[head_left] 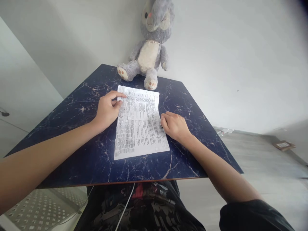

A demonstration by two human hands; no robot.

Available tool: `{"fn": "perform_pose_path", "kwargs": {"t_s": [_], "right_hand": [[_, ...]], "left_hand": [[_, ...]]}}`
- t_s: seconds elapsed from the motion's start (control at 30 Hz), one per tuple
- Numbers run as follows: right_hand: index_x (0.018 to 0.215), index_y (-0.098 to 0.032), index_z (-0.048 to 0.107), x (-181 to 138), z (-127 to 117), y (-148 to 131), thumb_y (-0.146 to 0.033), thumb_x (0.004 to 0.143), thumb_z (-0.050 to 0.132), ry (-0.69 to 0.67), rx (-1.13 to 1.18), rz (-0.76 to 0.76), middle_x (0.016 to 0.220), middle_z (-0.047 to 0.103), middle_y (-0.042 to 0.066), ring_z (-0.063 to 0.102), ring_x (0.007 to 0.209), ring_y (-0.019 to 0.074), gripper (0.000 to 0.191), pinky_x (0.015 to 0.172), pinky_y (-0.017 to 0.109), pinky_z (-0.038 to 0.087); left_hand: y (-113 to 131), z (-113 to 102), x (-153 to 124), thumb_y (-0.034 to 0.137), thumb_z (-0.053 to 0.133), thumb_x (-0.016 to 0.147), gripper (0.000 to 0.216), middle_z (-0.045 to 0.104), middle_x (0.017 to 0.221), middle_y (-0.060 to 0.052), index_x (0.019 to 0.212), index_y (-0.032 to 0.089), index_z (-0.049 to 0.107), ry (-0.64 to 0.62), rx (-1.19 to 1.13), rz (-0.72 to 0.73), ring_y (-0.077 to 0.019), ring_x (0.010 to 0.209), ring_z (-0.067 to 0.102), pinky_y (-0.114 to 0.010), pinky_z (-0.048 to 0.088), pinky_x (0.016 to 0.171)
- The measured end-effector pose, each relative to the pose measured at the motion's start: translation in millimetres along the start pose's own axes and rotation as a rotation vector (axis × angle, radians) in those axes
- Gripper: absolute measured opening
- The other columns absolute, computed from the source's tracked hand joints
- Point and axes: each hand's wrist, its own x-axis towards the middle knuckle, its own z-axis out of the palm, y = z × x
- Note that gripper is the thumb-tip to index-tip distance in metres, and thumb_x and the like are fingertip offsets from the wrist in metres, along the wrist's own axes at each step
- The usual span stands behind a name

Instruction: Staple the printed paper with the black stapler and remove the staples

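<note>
A printed sheet of paper, dense with small text, lies on the dark blue marble-patterned table. Its top edge and upper right side curl slightly. My left hand rests at the upper left edge, index finger stretched onto the print and thumb apart below it; the other fingers are partly hidden. At the right edge, my right hand is closed, with curled fingers and the thumb against the paper's margin. What lies between those fingertips is largely hidden, though the paper edge runs into them.
A grey and cream plush toy sits at the table's far end against the wall. A white cable hangs over my lap. On the floor to the right lie a plastic wrapper and a brown package.
</note>
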Motion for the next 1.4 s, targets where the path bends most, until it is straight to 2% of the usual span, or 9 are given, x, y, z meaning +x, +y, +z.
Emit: {"fn": "perform_pose_path", "kwargs": {"t_s": [0.37,0.57,0.7,0.87,1.0,1.07,1.2,1.3,1.4], "right_hand": [[0.077,-0.019,0.063,-1,3,-3,-0.026,0.105,0.038,-0.012,-0.110,0.000,0.080,0.065,0.006,0.051,0.067,0.0181,0.038,0.065,0.035,0.026],[0.091,-0.014,0.068,-2,14,-15,-0.031,0.106,0.035,-0.024,-0.294,-0.060,0.095,0.068,0.015,0.058,0.080,0.0259,0.039,0.074,0.039,0.031],[0.085,-0.015,0.065,1,12,-14,-0.032,0.105,0.038,-0.083,-0.219,-0.105,0.089,0.067,0.014,0.058,0.080,0.0262,0.038,0.072,0.038,0.031],[0.092,-0.021,0.057,3,-14,11,-0.039,0.109,0.037,-0.164,0.186,-0.065,0.085,0.064,0.005,0.054,0.074,0.0200,0.032,0.066,0.033,0.032],[0.107,-0.022,0.057,5,-32,39,-0.052,0.102,0.058,-0.315,0.409,-0.267,0.103,0.065,0.007,0.058,0.088,0.0218,0.031,0.076,0.035,0.041],[0.109,-0.021,0.060,6,-35,53,-0.050,0.099,0.063,-0.373,0.440,-0.341,0.108,0.065,0.008,0.058,0.091,0.0223,0.031,0.079,0.035,0.043],[0.109,-0.020,0.065,8,-36,76,-0.043,0.099,0.063,-0.398,0.433,-0.370,0.107,0.066,0.008,0.059,0.090,0.0219,0.025,0.078,0.035,0.041],[0.101,-0.020,0.067,9,-38,87,-0.040,0.096,0.067,-0.408,0.402,-0.337,0.098,0.068,0.006,0.059,0.085,0.0213,0.021,0.074,0.034,0.039],[0.094,-0.020,0.066,8,-39,93,-0.038,0.094,0.068,-0.375,0.347,-0.279,0.093,0.068,0.005,0.059,0.082,0.0214,0.019,0.072,0.034,0.037]], "left_hand": [[4,-1,0,0.009,0.062,0.091,0.024,0.071,0.122,-0.008,0.106,0.022,0.076,0.002,-0.016,-0.020,-0.0162,0.085,0.072,-0.026,0.058,0.067],[3,0,0,0.008,0.061,0.091,0.026,0.071,0.125,-0.007,0.107,0.022,0.076,0.001,-0.007,0.003,-0.0162,0.089,0.072,-0.026,0.059,0.070],[2,-1,1,0.011,0.059,0.092,0.026,0.071,0.123,-0.006,0.108,0.023,0.076,-0.003,0.015,0.024,-0.0159,0.089,0.073,-0.027,0.060,0.074],[-10,-1,2,0.015,0.059,0.093,0.025,0.071,0.127,-0.009,0.111,0.022,0.075,-0.063,0.048,-0.012,-0.0185,0.089,0.075,-0.029,0.061,0.072],[-19,2,4,0.018,0.060,0.094,0.029,0.069,0.129,-0.012,0.122,0.023,0.070,-0.217,0.130,-0.080,-0.0260,0.104,0.074,-0.039,0.063,0.084],[-19,3,4,0.022,0.063,0.095,0.032,0.065,0.137,-0.014,0.127,0.023,0.068,-0.312,0.222,-0.089,-0.0316,0.120,0.069,-0.048,0.061,0.096],[-18,5,0,0.028,0.064,0.096,0.035,0.051,0.154,-0.016,0.131,0.021,0.066,-0.385,0.438,0.022,-0.0401,0.145,0.048,-0.063,0.041,0.120],[-22,5,-3,0.034,0.063,0.098,0.039,0.042,0.163,-0.016,0.134,0.021,0.065,-0.378,0.531,0.098,-0.0455,0.154,0.033,-0.069,0.033,0.123],[-27,4,-2,0.035,0.059,0.099,0.035,0.046,0.162,-0.015,0.129,0.021,0.070,-0.427,0.559,0.189,-0.0435,0.153,0.035,-0.066,0.032,0.124]]}}
